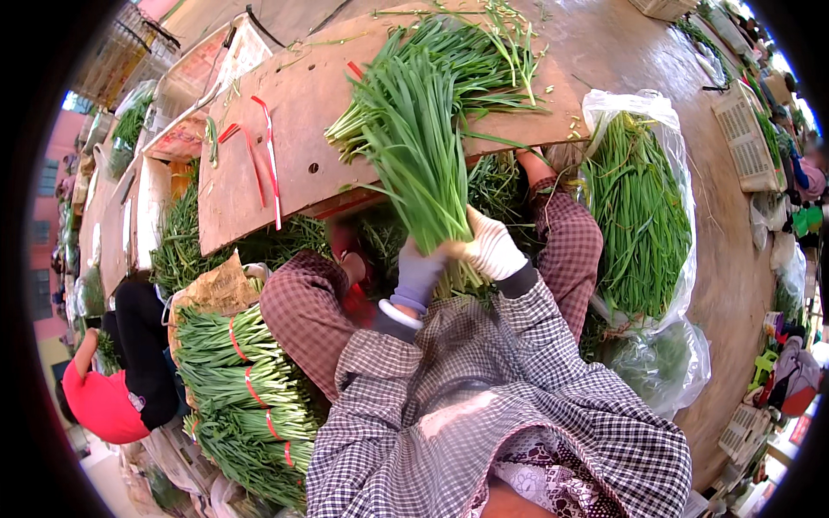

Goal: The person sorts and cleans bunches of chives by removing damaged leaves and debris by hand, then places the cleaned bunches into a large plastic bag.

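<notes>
Before my lap I hold a thick bunch of garlic chives point(421, 177), its leaves pointing away over the board and its pale stem ends toward me. My left hand point(417, 274), in a purple-grey glove, is closed round the stems. Closed on the same bunch from the other side is my right hand point(492, 247), in a white striped glove. Beyond the bunch, a loose pile of chives point(458, 65) lies on the wooden board point(302, 95). A red-and-white tie strip point(270, 160) and a red one point(252, 164) lie to the left on the board.
Chive bundles bound with red ties point(246, 367) are stacked at my left. An open plastic bag of chives point(637, 211) stands at my right, with another clear bag point(661, 367) nearer. A person in a red top point(102, 399) is at far left. White crates point(749, 142) stand far right.
</notes>
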`<act>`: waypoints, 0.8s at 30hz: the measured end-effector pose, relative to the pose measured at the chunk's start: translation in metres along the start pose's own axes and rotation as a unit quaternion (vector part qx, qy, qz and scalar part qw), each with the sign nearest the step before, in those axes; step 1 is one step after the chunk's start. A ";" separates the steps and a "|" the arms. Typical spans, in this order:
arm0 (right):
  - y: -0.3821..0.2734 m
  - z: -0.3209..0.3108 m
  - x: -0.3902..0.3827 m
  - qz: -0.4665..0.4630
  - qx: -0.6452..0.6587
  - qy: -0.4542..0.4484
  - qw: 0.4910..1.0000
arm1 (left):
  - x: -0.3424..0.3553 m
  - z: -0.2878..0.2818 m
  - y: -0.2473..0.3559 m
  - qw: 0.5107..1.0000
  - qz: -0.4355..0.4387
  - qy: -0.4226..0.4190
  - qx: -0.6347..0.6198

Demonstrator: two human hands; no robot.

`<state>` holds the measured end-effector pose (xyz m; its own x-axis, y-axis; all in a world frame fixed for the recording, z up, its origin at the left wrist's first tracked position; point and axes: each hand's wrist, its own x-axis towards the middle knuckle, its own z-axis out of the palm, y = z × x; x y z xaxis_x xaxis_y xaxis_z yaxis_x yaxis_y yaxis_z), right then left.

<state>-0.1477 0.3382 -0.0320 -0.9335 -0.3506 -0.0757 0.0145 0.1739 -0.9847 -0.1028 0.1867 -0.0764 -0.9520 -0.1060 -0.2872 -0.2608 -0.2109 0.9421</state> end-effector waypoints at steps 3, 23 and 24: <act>0.008 0.005 -0.003 0.024 -0.023 0.046 0.998 | -0.003 -0.002 -0.001 0.999 0.007 -0.031 -0.015; 0.009 -0.021 0.005 -0.034 -0.318 0.022 0.947 | -0.023 0.006 0.022 0.907 -0.163 -0.213 -0.324; -0.017 -0.030 0.002 -0.073 -0.344 0.013 0.936 | -0.027 0.014 0.053 0.916 -0.134 -0.228 -0.301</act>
<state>-0.1609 0.3617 -0.0107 -0.9163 -0.3952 0.0648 -0.3394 0.6807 -0.6491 -0.0933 0.1921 -0.0167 -0.8707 0.4164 -0.2618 -0.4896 -0.6827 0.5424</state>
